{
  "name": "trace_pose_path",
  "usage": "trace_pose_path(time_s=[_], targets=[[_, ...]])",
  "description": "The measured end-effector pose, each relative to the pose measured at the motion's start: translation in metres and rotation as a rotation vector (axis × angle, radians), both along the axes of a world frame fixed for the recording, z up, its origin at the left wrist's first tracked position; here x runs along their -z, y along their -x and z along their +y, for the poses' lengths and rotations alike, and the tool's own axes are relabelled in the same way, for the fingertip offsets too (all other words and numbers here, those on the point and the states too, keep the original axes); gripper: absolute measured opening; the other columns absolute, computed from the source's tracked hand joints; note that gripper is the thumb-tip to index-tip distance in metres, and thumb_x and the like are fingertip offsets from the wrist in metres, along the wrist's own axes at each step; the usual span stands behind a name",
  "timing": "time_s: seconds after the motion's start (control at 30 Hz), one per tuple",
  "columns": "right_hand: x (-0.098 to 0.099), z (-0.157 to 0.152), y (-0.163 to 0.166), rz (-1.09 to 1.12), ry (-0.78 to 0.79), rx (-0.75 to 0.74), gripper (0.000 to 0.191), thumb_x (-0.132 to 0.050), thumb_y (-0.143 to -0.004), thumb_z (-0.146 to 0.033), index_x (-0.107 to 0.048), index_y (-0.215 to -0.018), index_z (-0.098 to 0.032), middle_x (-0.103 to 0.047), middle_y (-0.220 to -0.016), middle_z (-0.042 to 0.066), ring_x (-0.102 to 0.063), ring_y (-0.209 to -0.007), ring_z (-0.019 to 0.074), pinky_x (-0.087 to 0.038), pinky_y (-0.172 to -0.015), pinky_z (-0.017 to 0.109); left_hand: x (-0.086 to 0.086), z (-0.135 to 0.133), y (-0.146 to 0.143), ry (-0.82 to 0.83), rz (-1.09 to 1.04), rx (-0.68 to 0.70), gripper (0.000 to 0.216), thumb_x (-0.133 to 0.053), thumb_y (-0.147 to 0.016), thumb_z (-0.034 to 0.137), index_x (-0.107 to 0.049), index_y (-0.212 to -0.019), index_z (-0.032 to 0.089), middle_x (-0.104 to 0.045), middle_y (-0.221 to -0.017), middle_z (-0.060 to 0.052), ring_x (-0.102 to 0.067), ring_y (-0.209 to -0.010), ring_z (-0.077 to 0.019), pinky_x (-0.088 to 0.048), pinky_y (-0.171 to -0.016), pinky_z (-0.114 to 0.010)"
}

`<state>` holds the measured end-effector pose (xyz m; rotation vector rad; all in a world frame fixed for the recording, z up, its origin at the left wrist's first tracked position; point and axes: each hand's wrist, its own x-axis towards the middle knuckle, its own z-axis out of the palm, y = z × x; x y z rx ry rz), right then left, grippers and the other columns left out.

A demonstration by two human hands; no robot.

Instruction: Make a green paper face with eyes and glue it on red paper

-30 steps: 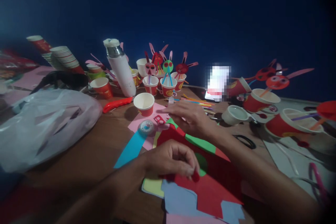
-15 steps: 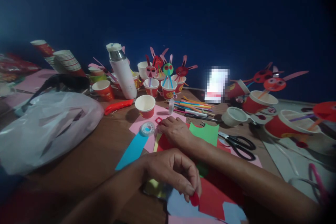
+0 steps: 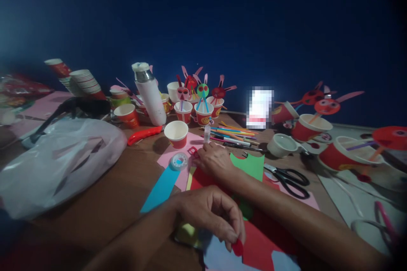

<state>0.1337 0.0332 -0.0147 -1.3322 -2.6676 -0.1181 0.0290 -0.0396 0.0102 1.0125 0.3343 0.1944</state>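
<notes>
Red paper piece (image 3: 237, 248) pinched in left hand (image 3: 208, 211), right hand (image 3: 214, 160) beside tape roll (image 3: 178, 161).

Left forearm (image 3: 140, 233) enters from the lower left, angled up and to the right, bare to the wrist. Left hand (image 3: 208, 211) sits near and low in view, back of the hand up, knuckles raised, fingers curled under. Thumb and fingertips (image 3: 231, 233) are pressed together in a pinch on a small red piece (image 3: 237, 247).

Right forearm (image 3: 302, 216) enters from the lower right and runs long and straight toward the centre, passing behind the left hand. Right hand (image 3: 214, 159) lies farther out, palm down, wrist flat, fingers bent forward and to the left. Its fingertips are hidden; the grip is unclear. Hands apart, not touching.
</notes>
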Motion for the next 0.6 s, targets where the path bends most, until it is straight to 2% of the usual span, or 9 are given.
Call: trace_pose_path(time_s=[0.1, 0.33, 0.6], targets=[[0.004, 0.002, 0.01, -0.015, -0.006, 0.03, 0.038, -0.042, -0.091, -0.04, -0.066, -0.094, -0.011, -0.065, -0.09, 0.018, -0.06, -0.083, 0.0272, -0.045, -0.062, 0.033, 0.003, 0.001, 0.001, -0.007, -0.023, 0.016, 0.043, -0.079, -0.056, 0.049, -0.062, -0.069, 0.012, -0.059, -0.072, -0.004, -0.055, -0.063, -0.0125, -0.045, -0.069, -0.03], [0.006, 0.006, 0.013, -0.038, 0.024, 0.023, 0.029, -0.04, -0.089, -0.019, -0.069, -0.088, -0.013, -0.069, -0.086, 0.015, -0.063, -0.078, 0.0236, -0.045, -0.064, 0.031, 0.004, 0.001, 0.003, -0.004, -0.039, 0.036, 0.041, -0.079, -0.056, 0.048, -0.063, -0.07, 0.013, -0.061, -0.073, -0.003, -0.058, -0.065, -0.0135, -0.047, -0.071, -0.03], [-0.012, 0.007, -0.006, 0.039, 0.01, 0.118, 0.033, -0.038, -0.09, -0.028, -0.068, -0.091, -0.016, -0.07, -0.091, 0.012, -0.064, -0.082, 0.0216, -0.042, -0.064, 0.026, 0.005, -0.001, 0.002, -0.012, -0.048, 0.054, 0.037, -0.078, -0.059, 0.044, -0.063, -0.072, 0.013, -0.06, -0.075, -0.004, -0.061, -0.068, -0.0155, -0.047, -0.069, -0.03]])
